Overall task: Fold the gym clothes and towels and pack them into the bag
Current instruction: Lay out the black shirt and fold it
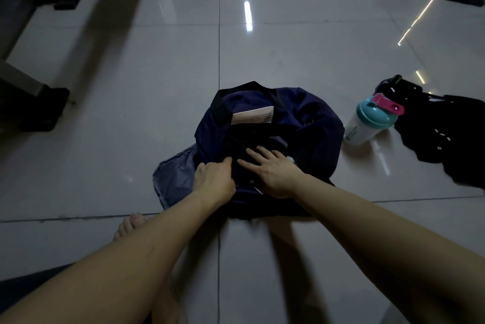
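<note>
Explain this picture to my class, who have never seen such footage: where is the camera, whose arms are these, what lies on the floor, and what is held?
There is no machine here. A person works with bare hands, and one camera worn on the head looks down at them. A navy bag sits open on the tiled floor. The right hand lies flat, fingers straight, on dark fabric inside the bag. The left hand pinches that fabric at the opening. To the right of the bag is a shaker bottle with a teal lid. Black clothing lies beyond it, not yet packed. A gym bench frame is at the upper left.
</note>
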`<move>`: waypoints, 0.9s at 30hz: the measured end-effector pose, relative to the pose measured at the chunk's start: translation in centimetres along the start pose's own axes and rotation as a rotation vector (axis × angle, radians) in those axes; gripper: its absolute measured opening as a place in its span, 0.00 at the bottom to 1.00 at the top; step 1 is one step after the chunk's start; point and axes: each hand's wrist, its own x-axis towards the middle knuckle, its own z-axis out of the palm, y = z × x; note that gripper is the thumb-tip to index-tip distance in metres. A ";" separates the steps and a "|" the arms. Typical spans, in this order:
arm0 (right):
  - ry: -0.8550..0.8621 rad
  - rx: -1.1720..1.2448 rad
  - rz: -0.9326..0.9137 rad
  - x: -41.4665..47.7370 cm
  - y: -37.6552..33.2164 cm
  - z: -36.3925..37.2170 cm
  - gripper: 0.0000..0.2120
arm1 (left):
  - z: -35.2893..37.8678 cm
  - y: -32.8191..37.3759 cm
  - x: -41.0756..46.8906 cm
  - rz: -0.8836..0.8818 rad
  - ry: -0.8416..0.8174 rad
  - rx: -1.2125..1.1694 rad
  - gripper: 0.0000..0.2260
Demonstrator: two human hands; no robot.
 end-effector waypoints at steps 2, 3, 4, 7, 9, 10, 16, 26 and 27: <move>-0.069 -0.015 -0.041 0.1 0.6 -0.5 0.32 | -0.3 -0.2 -0.3 0.037 0.034 0.034 0.23; -0.094 -0.030 -0.061 0.2 0.9 -0.8 0.33 | -0.5 -0.3 -0.5 0.049 0.058 0.054 0.21; -0.111 -0.050 -0.080 0.3 1.2 -1.1 0.34 | -0.8 -0.4 -0.7 0.052 0.074 0.071 0.20; -0.127 -0.093 -0.134 0.4 1.4 -1.6 0.35 | -1.3 -0.6 -0.6 0.032 0.077 0.097 0.20; -0.119 -0.098 -0.158 0.5 1.0 -1.6 0.34 | -1.4 -0.7 -0.2 0.024 0.048 0.121 0.19; -0.124 -0.101 -0.171 0.4 0.7 -1.5 0.34 | -1.4 -0.7 0.0 0.033 0.024 0.144 0.19; -0.165 -0.024 -0.154 0.4 -0.1 -2.9 0.30 | -2.7 -0.3 0.4 0.127 -0.051 0.080 0.20; -0.075 1.004 0.139 2.0 -2.2 -4.5 0.23 | -0.6 -3.6 -1.8 -0.246 0.278 -0.373 0.15; -0.102 0.969 0.141 2.0 -2.4 -4.7 0.23 | -0.5 -3.3 -1.6 -0.307 0.258 -0.448 0.18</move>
